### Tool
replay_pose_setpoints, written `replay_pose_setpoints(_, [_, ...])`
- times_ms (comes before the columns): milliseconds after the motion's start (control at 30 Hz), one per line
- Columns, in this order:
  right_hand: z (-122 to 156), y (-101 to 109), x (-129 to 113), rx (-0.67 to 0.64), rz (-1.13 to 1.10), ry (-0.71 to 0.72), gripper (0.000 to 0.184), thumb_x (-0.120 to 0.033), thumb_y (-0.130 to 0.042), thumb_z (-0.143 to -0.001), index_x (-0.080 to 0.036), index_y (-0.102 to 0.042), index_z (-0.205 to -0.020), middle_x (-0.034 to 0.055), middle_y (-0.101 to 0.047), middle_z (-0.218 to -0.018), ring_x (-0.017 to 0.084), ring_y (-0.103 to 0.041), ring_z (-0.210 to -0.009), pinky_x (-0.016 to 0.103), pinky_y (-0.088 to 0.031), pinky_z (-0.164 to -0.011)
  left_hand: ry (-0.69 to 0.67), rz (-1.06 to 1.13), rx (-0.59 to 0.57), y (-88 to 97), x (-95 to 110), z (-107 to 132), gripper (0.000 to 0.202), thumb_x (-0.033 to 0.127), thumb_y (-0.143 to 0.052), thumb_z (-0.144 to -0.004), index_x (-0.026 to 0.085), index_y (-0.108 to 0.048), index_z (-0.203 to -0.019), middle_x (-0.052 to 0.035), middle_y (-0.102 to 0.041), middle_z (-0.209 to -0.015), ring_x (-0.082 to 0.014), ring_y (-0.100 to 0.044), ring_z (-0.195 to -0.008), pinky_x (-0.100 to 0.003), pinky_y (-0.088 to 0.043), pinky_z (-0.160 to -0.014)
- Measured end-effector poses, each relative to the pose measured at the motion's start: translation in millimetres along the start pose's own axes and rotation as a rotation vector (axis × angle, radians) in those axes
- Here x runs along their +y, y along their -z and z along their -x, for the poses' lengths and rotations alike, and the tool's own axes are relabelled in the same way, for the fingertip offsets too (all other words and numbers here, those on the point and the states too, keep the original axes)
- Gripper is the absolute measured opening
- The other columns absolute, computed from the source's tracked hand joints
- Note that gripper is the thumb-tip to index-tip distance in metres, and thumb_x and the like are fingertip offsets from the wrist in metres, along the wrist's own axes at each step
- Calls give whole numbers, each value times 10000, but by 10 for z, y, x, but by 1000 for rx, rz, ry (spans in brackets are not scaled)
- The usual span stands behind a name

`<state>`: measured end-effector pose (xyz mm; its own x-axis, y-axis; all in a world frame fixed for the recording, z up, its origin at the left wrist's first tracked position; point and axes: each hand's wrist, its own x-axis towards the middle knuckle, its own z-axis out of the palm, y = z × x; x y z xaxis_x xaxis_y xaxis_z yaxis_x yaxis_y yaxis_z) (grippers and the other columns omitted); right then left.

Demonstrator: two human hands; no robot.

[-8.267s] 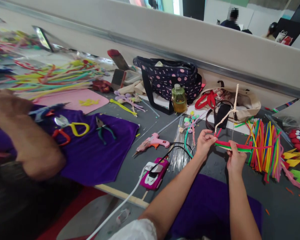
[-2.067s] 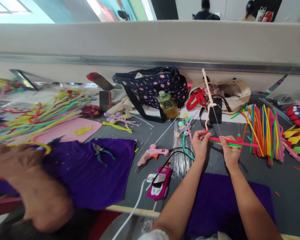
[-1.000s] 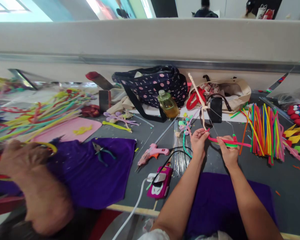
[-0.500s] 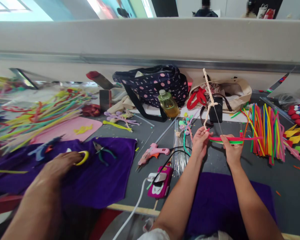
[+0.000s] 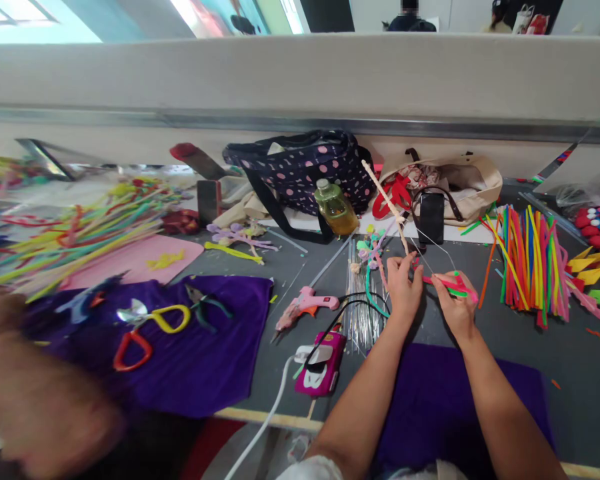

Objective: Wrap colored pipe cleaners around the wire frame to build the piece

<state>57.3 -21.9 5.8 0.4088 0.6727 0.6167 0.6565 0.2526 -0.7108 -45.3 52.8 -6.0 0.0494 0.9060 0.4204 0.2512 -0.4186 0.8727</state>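
Observation:
My left hand (image 5: pixel 404 283) is closed around the lower end of a cream twisted pipe-cleaner stem (image 5: pixel 384 193). The stem leans up and to the left, with a small knob partway along it. In my right hand (image 5: pixel 456 303), closed as well, are pink and green pipe cleaners (image 5: pixel 454 285), bent into a loop at their right end. Their pink strands reach across toward my left fingers. A thin pale wire (image 5: pixel 443 247) runs from the stem's knob down to the right hand. My fingers hide where the strands meet the stem.
Bundled coloured pipe cleaners (image 5: pixel 530 260) lie to the right. A pink glue gun (image 5: pixel 307 307), a magenta power box (image 5: pixel 323 363) and clear sticks (image 5: pixel 355 307) lie left of my arms. Scissors (image 5: pixel 153 320) rest on purple cloth (image 5: pixel 220 373), beside a co-worker's blurred arm (image 5: pixel 35 380). A bottle (image 5: pixel 336 210) stands behind.
The cream stem has tipped to the left. The pink and green pipe cleaners, straight before, are now bent round at my right hand. The co-worker's hand has moved left, off the scissors.

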Motion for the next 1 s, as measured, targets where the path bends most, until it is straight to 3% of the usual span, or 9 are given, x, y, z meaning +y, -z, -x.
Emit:
replay_pose_setpoints(133, [-9,19,-23,-63,38,62,152,-289,-571,-897,-234,-703,-845,38,-650,-751,165,-601,-725,320,-488,-717,3,-15,10,-8,-22,6,151,207,-654,-791,244,-709,-927,-40,-495,-838,-191,-488,-815,-319,-405,-819])
replay_pose_setpoints(267, [-2,8,-19,-33,37,60,136,-272,-577,-894,-229,-703,-867,41,-659,-771,167,-604,-742,321,-487,-728,72,106,39,2,-14,3,36,220,-655,-793,229,-683,-813,-26,-515,-810,-163,-475,-718,-278,-393,-705])
replay_pose_setpoints(567, [-5,4,17,7,59,46,141,-285,-582,-893,-220,-704,-865,50,-673,-780,174,-611,-748,334,-489,-741,140,228,49,23,-9,-9,84,195,-663,-776,216,-671,-695,-18,-588,-760,-166,-536,-777,-253,-414,-722])
replay_pose_setpoints(667, [-5,6,19,38,75,29,155,-304,-582,-893,-218,-706,-856,50,-681,-787,173,-617,-757,334,-495,-750,253,337,71,-3,-72,-12,35,217,-682,-754,197,-669,-728,-7,-608,-728,-140,-553,-687,-243,-435,-664])
replay_pose_setpoints(833, [15,-32,58,77,31,-51,185,-339,-587,-883,-219,-712,-818,34,-694,-788,164,-633,-754,331,-515,-756,484,623,85,-47,-152,-25,201,308,-755,-679,149,-651,-747,13,-602,-678,-99,-550,-568,-235,-468,-593])
replay_pose_setpoints(1000, [7,-60,113,126,-135,-260,195,-381,-643,-822,-202,-717,-802,22,-697,-765,161,-643,-708,318,-526,-702,643,803,32,-25,-205,-66,305,333,-830,-587,138,-631,-712,7,-624,-657,-89,-578,-580,-212,-464,-598])
